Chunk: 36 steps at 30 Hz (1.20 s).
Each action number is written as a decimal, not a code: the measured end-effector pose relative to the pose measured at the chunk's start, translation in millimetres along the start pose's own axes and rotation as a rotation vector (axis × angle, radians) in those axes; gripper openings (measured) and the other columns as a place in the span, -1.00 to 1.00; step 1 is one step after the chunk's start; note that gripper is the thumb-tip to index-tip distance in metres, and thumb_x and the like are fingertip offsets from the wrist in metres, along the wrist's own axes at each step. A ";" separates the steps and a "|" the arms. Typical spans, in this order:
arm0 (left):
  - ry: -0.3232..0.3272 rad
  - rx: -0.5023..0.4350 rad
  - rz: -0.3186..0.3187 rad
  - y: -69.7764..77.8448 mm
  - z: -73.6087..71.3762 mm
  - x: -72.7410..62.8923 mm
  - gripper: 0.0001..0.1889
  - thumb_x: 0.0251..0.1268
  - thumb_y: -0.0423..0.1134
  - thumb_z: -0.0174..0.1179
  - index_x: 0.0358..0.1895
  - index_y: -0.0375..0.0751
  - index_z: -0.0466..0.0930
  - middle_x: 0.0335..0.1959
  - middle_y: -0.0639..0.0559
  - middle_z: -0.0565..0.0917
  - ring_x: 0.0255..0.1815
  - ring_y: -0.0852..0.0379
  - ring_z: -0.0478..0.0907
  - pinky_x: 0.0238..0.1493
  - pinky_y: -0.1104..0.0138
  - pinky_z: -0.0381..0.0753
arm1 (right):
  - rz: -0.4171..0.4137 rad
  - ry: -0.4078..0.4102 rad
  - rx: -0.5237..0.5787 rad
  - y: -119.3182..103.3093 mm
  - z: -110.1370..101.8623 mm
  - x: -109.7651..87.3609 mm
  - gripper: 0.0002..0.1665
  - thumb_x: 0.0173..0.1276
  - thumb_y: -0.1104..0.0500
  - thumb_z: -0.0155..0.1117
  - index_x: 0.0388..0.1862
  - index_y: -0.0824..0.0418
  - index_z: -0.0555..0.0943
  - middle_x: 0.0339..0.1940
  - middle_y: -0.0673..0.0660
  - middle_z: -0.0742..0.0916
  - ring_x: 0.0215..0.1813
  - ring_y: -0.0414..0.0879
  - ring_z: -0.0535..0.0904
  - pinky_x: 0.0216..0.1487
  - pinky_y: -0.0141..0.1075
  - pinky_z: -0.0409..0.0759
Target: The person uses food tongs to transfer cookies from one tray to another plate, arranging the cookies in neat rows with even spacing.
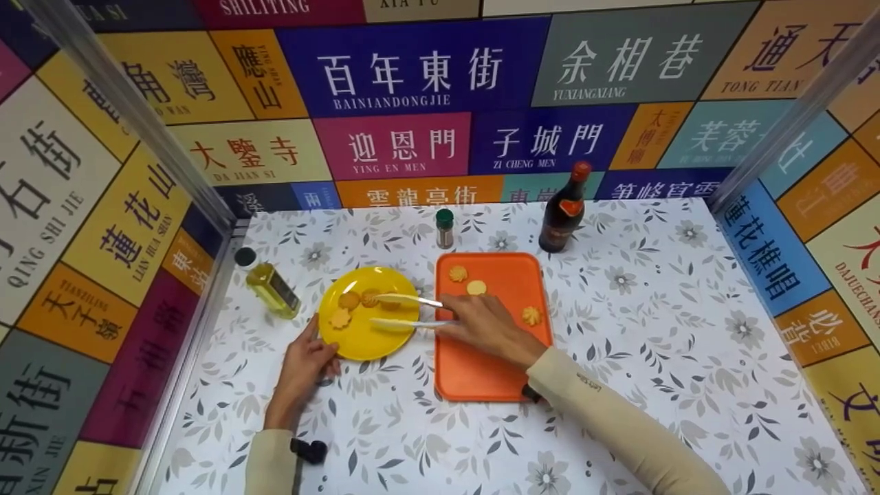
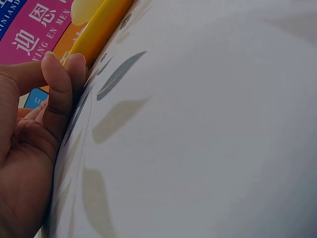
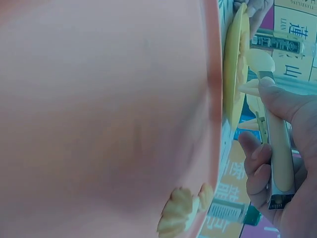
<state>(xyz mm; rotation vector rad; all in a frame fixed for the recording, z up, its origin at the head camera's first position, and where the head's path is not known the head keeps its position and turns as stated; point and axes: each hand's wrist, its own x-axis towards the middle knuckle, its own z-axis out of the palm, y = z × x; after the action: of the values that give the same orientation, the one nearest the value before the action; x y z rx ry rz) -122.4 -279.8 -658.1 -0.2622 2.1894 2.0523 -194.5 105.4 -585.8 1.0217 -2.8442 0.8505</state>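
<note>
My right hand [image 1: 485,320] grips a pair of tongs [image 3: 280,148] with pale tips, and its two arms spread apart over the yellow plate [image 1: 375,349]. Several cookies lie on the plate, among them a flower-shaped cookie [image 1: 340,318] and a round cookie [image 1: 348,300]. The upper tong tip overlaps the cookies at the plate's middle; whether it touches them I cannot tell. At the plate's lower left edge, my left hand [image 1: 306,361] holds the rim with thumb and fingers. Under the right forearm is an orange tray [image 1: 474,375] bearing a swirled cookie [image 1: 458,274], a round pale cookie [image 1: 476,287] and a star-shaped cookie [image 1: 531,315].
An oil bottle [image 1: 269,285] with a black cap stands left of the plate. Behind the tray are a small green-capped shaker [image 1: 445,230] and a dark red-capped bottle [image 1: 564,213]. Sign-covered panels [image 1: 412,69] enclose the flower-patterned table [image 1: 660,330] at back and sides.
</note>
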 end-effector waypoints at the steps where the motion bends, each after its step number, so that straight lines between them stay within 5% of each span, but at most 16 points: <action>1: -0.002 0.000 0.000 0.2 -0.1 -0.2 -0.12 0.65 -0.34 0.29 0.84 -0.05 -0.01 -0.38 -0.37 0.71 -0.58 -0.02 0.63 -0.52 0.29 0.69 | 0.012 -0.003 0.011 1.5 -1.5 -1.7 -0.66 0.52 -0.17 0.53 -0.09 0.01 0.64 -0.50 -0.10 0.53 -0.50 -0.17 0.47 -0.46 -0.29 0.43; 13: 0.005 -0.018 -0.034 0.1 -1.2 -1.3 -0.11 0.64 -0.31 0.30 0.85 0.00 0.01 -0.36 -0.35 0.71 -0.56 -0.01 0.61 -0.49 0.30 0.70 | 0.086 0.026 0.017 16.1 -16.0 -16.5 -0.61 0.43 -0.23 0.58 -0.15 -0.11 0.56 -0.53 -0.10 0.52 -0.53 -0.19 0.45 -0.50 -0.33 0.41; 21: -0.025 -0.046 0.072 -2.7 -1.0 -1.6 -0.13 0.65 -0.41 0.27 0.84 -0.14 -0.01 -0.40 -0.45 0.66 -0.61 -0.02 0.62 -0.55 0.31 0.67 | 0.082 0.083 -0.008 25.0 -23.9 -29.2 -0.56 0.38 -0.20 0.63 -0.18 -0.02 0.56 -0.53 -0.10 0.54 -0.55 -0.18 0.42 -0.53 -0.34 0.37; 36: -0.008 -0.035 0.000 0.1 -0.5 -1.3 -0.14 0.66 -0.34 0.28 0.84 0.00 0.02 -0.38 -0.35 0.68 -0.57 -0.03 0.60 -0.50 0.30 0.67 | 0.069 0.168 -0.007 43.0 -37.1 -51.8 -0.61 0.40 -0.09 0.66 -0.13 0.00 0.60 -0.45 -0.10 0.63 -0.50 -0.18 0.48 -0.50 -0.30 0.43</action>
<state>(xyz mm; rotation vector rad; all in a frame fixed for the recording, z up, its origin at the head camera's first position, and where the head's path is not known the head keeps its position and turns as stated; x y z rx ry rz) -121.1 -280.2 -657.7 -0.2572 2.1506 2.0900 -185.5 181.7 -584.4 0.8135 -2.7534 0.8852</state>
